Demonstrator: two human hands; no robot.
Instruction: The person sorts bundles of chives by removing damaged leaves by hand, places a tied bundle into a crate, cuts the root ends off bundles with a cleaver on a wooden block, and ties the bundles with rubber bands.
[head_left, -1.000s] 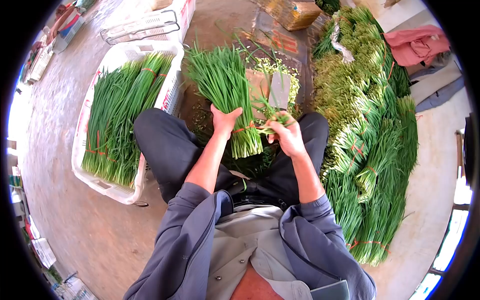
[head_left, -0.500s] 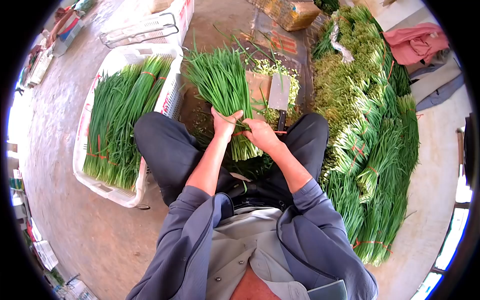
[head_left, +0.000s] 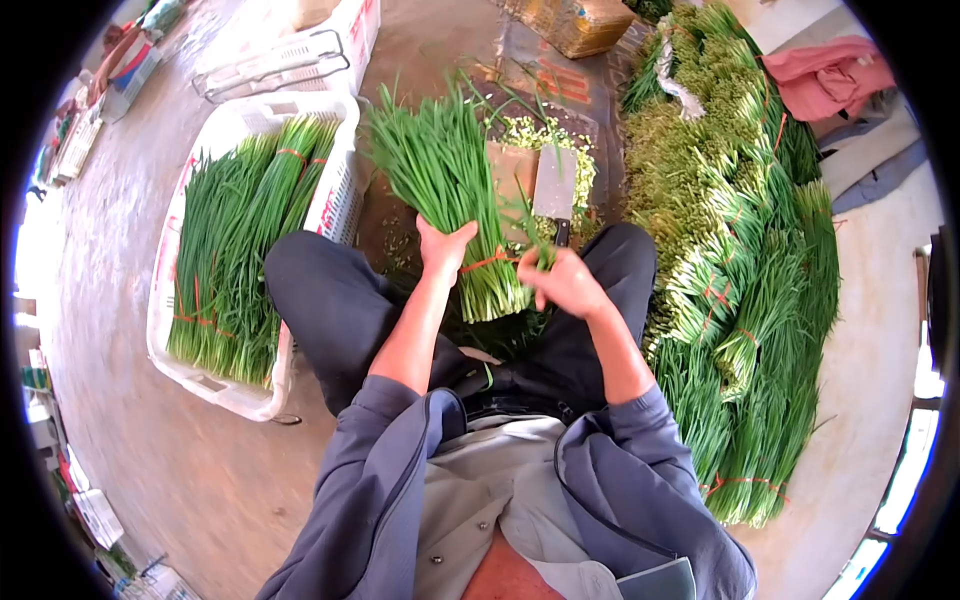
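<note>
My left hand (head_left: 444,247) is closed round a bundle of long green stalks (head_left: 440,165), its leafy tops pointing away from me and its pale cut ends towards me. A red band (head_left: 488,260) goes round the bundle near the cut ends. Just right of it, my right hand (head_left: 562,280) is closed on a few loose green stalks and the stretched end of the band. Beyond my right knee a cleaver (head_left: 555,183) lies by a brown board (head_left: 512,180), with chopped pale bits around them.
A white crate (head_left: 350,165) with banded green bundles stands at the left, another white crate (head_left: 365,40) behind it. A large pile of bundles (head_left: 740,270) lies at the right, a pink cloth (head_left: 832,78) beside it. A taped cardboard box (head_left: 580,25) is at the back.
My right hand, against the bundle half a second ago, has moved right and away from it, pulling the band. The bundle's cut ends show more fully. My left hand keeps its hold.
</note>
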